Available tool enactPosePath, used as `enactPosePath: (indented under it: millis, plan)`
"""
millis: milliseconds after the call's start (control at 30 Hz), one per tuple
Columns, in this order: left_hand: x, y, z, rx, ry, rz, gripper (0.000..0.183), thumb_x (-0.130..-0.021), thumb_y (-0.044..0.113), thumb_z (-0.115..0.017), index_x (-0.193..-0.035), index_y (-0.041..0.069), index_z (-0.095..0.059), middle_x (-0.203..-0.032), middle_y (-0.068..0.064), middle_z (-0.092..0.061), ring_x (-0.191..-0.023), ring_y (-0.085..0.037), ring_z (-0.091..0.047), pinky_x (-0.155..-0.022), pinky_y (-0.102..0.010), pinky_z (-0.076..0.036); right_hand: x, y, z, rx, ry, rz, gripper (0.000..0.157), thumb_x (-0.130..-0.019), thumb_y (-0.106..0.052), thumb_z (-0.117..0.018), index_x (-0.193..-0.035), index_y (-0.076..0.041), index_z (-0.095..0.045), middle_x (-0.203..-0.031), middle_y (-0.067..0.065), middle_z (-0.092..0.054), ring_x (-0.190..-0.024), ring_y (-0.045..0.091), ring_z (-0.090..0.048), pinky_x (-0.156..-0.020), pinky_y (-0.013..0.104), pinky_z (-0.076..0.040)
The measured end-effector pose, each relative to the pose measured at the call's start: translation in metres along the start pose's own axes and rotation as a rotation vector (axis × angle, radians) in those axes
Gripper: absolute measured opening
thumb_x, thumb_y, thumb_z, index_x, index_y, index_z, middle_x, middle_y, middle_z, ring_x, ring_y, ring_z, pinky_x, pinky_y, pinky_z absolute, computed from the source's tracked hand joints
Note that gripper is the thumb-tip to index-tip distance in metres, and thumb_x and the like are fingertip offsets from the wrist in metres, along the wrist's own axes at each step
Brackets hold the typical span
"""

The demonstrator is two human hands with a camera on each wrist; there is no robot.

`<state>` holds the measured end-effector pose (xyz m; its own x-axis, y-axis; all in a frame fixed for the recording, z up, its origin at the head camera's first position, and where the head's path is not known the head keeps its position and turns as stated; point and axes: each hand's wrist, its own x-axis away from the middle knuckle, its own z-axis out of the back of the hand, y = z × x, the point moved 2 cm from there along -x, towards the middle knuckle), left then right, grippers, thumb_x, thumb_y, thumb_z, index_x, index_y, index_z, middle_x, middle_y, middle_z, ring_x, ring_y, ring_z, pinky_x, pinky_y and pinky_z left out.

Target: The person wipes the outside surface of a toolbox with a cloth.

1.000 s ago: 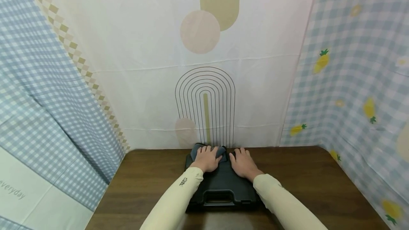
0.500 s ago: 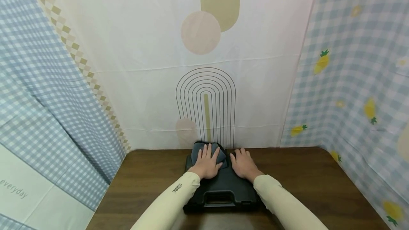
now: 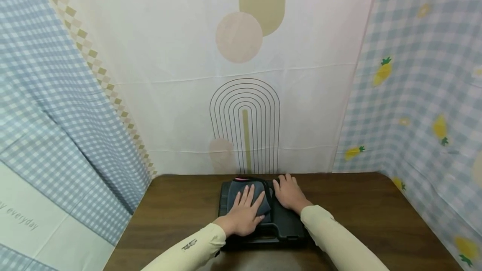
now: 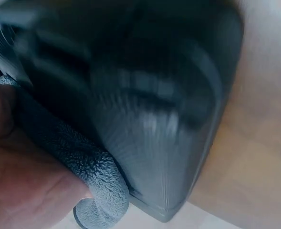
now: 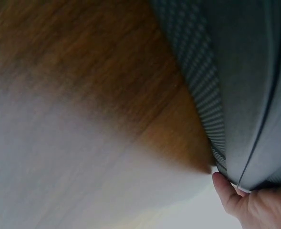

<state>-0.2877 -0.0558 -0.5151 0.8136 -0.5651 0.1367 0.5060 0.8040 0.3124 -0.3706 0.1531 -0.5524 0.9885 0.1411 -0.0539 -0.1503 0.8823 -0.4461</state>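
Note:
A black hard plastic case (image 3: 284, 218) lies flat on the wooden table, its carry handle towards me. My left hand (image 3: 243, 218) presses a grey-blue cloth (image 3: 234, 191) onto its lid, fingers straight and spread. In the left wrist view, the fuzzy cloth (image 4: 107, 181) bunches beside the hand, over the dark case (image 4: 145, 124). My right hand (image 3: 290, 193) holds the case's far right corner. The right wrist view shows its fingers (image 5: 222, 188) bent round the case's edge. Part of the handle is hidden behind my left hand.
The brown wooden table (image 3: 180, 208) extends on both sides of the case. Directly behind it hangs a pale printed curtain (image 3: 169, 116). Blue checked cloths hang at the left (image 3: 71, 95) and the right (image 3: 406, 95).
My left hand has slid the cloth towards me along the lid, from the far end to near the handle, with its fingers spreading. The right hand has stayed put.

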Motion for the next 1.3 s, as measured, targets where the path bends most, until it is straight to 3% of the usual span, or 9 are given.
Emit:
enactPosePath:
  millis: [67,300,567,1000,1300]
  plan:
    - [0.008,0.003,-0.005,-0.008,-0.012,-0.025,0.075,-0.113,0.047,-0.048,-0.174,0.03,-0.008,-0.182,-0.018,0.004,-0.17,-0.039,0.003,-0.135,-0.064,-0.01,0.0,0.001,0.001,-0.006,-0.002,-0.004,0.056,-0.117,-0.039,-0.035,-0.149,0.004,-0.053,-0.153,0.03,-0.048,-0.142,0.05,-0.045,-0.116,0.065,-0.042]
    - [0.044,0.028,-0.006,-0.175,-0.045,-0.041,0.082,-0.109,0.046,-0.057,-0.174,0.034,-0.007,-0.183,-0.013,0.0,-0.171,-0.034,-0.005,-0.134,-0.06,-0.021,0.003,0.0,0.006,-0.008,0.006,-0.001,0.055,-0.117,-0.038,-0.036,-0.148,0.004,-0.054,-0.152,0.031,-0.048,-0.141,0.051,-0.046,-0.115,0.066,-0.042]
    - [0.052,0.029,-0.013,-0.236,-0.008,-0.069,0.085,-0.108,0.047,-0.06,-0.174,0.033,-0.008,-0.182,-0.015,-0.005,-0.17,-0.036,-0.01,-0.132,-0.059,-0.026,0.002,0.001,0.003,-0.008,0.014,-0.011,0.056,-0.117,-0.039,-0.036,-0.148,0.004,-0.054,-0.153,0.03,-0.048,-0.142,0.05,-0.046,-0.117,0.065,-0.042]
    - [0.072,0.008,-0.024,-0.462,0.121,-0.171,0.092,-0.106,0.047,-0.065,-0.174,0.033,-0.004,-0.182,-0.012,-0.012,-0.168,-0.032,-0.023,-0.129,-0.053,-0.036,-0.002,0.002,-0.002,-0.026,0.025,0.008,0.056,-0.117,-0.04,-0.036,-0.149,0.003,-0.055,-0.152,0.028,-0.049,-0.141,0.047,-0.047,-0.116,0.063,-0.043]
    - [0.091,-0.021,-0.022,-0.402,0.164,-0.103,0.102,-0.097,0.037,-0.079,-0.174,0.034,-0.011,-0.181,-0.012,-0.02,-0.165,-0.034,-0.03,-0.127,-0.056,-0.038,0.001,0.002,0.0,-0.062,-0.003,0.007,0.057,-0.117,-0.04,-0.036,-0.151,0.003,-0.051,-0.156,0.029,-0.045,-0.144,0.05,-0.043,-0.118,0.065,-0.04]
